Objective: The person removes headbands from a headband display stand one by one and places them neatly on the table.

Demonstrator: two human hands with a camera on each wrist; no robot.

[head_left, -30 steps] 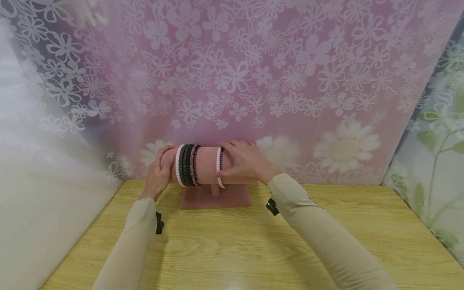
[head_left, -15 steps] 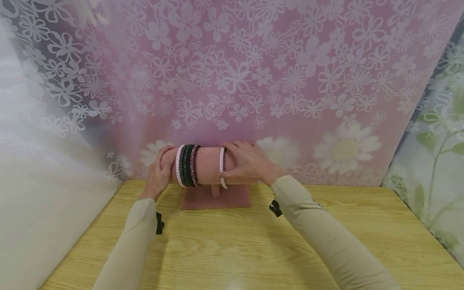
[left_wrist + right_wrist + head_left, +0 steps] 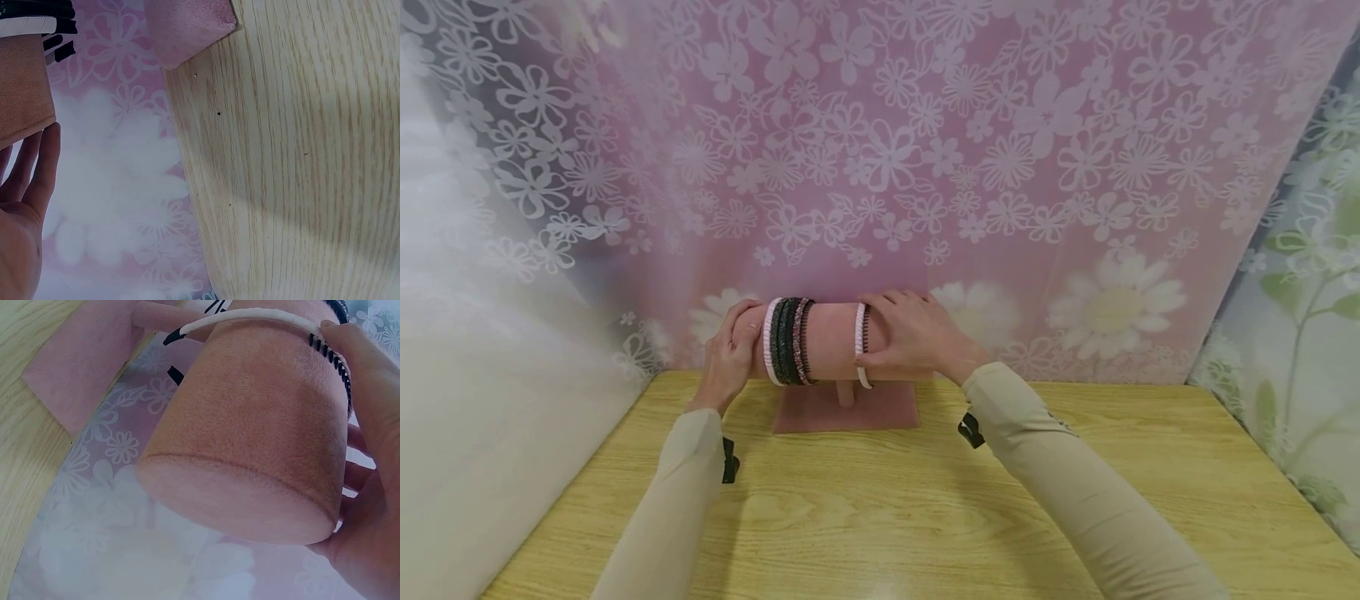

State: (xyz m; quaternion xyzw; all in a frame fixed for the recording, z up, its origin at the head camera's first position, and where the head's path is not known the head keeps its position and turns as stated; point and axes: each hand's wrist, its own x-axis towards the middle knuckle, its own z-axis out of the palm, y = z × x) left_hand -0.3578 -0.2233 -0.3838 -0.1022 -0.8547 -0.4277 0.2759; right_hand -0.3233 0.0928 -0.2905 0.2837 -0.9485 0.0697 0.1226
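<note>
Fingers (image 3: 45,164) curled on a pink roll stand (image 3: 833,337) — centre of frame.
Head view: left hand (image 3: 727,354) grips the stand's left end; right hand (image 3: 913,333) holds a white headband (image 3: 860,329) around the right portion — thumb (image 3: 880,357) at front. Dark headbands (image 3: 787,342) sit left of centre.

left arm (image 3: 662,508) and right arm (image 3: 1078,479) outstretched, left grip (image 3: 726,357) curled, right grip (image 3: 916,333) arched, thumb (image 3: 874,358) lowermost

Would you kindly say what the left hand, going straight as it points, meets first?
The left hand touches the roll; next comes, probably, the nearer white headband, though depth is unclear.
</note>
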